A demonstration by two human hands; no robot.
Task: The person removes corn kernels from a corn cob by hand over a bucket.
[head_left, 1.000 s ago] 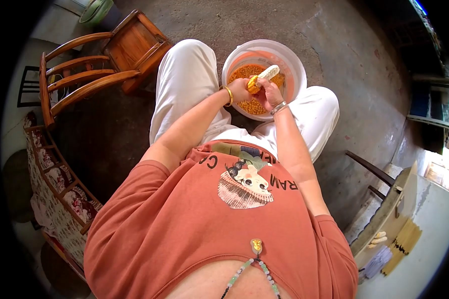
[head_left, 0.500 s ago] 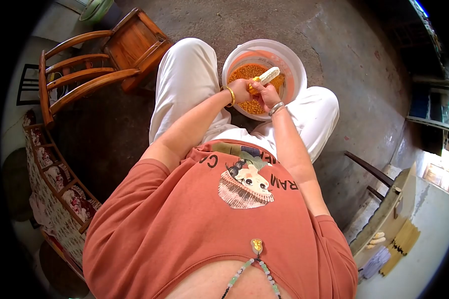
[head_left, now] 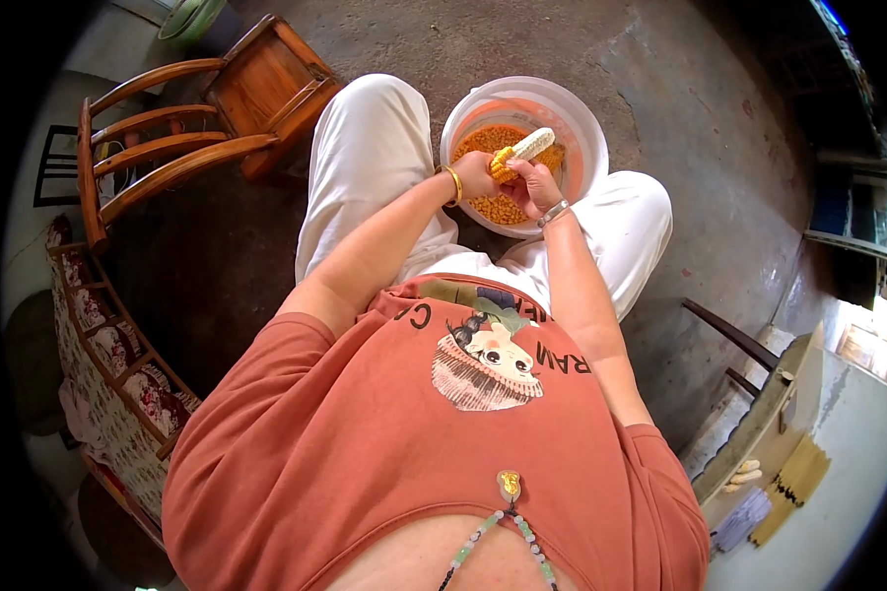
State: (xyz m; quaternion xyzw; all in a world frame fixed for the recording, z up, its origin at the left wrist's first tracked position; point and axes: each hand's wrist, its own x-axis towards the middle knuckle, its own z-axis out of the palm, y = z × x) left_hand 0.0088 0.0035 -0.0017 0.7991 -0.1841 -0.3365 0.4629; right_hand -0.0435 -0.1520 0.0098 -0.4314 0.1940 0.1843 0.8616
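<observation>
Over the bucket, both hands hold a corn cob that is bare and white at its upper right end and still has yellow kernels at its lower end. My left hand, with a gold bracelet at the wrist, is closed around the kernel-covered end. My right hand, wearing a silver bracelet, grips the cob from the right, its thumb pressed near the border of the kernels. Beneath them, loose yellow corn kernels lie in the white bucket, partly hidden by the hands.
The bucket stands between my knees in white trousers. A wooden chair is at the upper left, and a patterned cloth-covered seat at the lower left. To the right is a table edge; pale cobs lie beyond it.
My right hand has shifted slightly right and down along the cob, showing more of the yellow kernels. The cob has tilted a little upward. My left hand stays closed around its end.
</observation>
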